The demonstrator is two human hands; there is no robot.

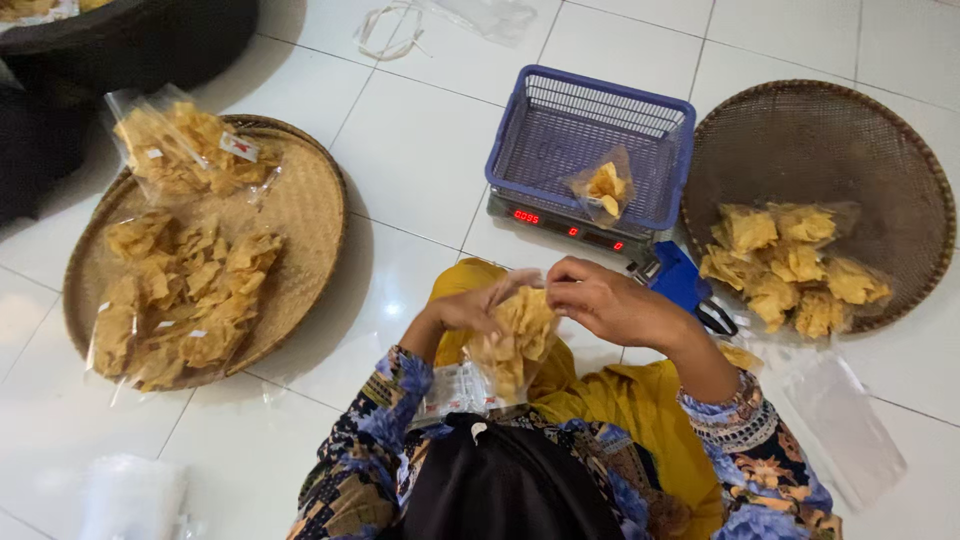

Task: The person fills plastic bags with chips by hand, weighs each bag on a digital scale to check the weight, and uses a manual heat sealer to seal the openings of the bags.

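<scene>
Here, a clear bag of yellow crackers (510,345) is held over the lap, just in front of the blue basket (590,145). The left hand (470,312) is curled about the bag's mouth on one side, fingers closed on the plastic; the right hand (605,300) is pinched on the same mouth from the other side, thumb and fingertips drawn together. For the work in hand to be done well, it is judged that the mouth should be gathered evenly and kept upright, and the brittle crackers should not be squeezed, since they would likely break.

A small filled bag (605,190) is seen lying inside the basket, which is set on a scale (560,228) with red digits. To the right of the basket, a dark woven tray (830,140) is loaded with several filled bags (790,265). Well to the left of the basket, a lighter woven tray (310,200) is covered with more bagged crackers (180,290). Everything is laid on a white tiled floor (420,160); empty plastic bags (845,420) are scattered near the right elbow.
</scene>
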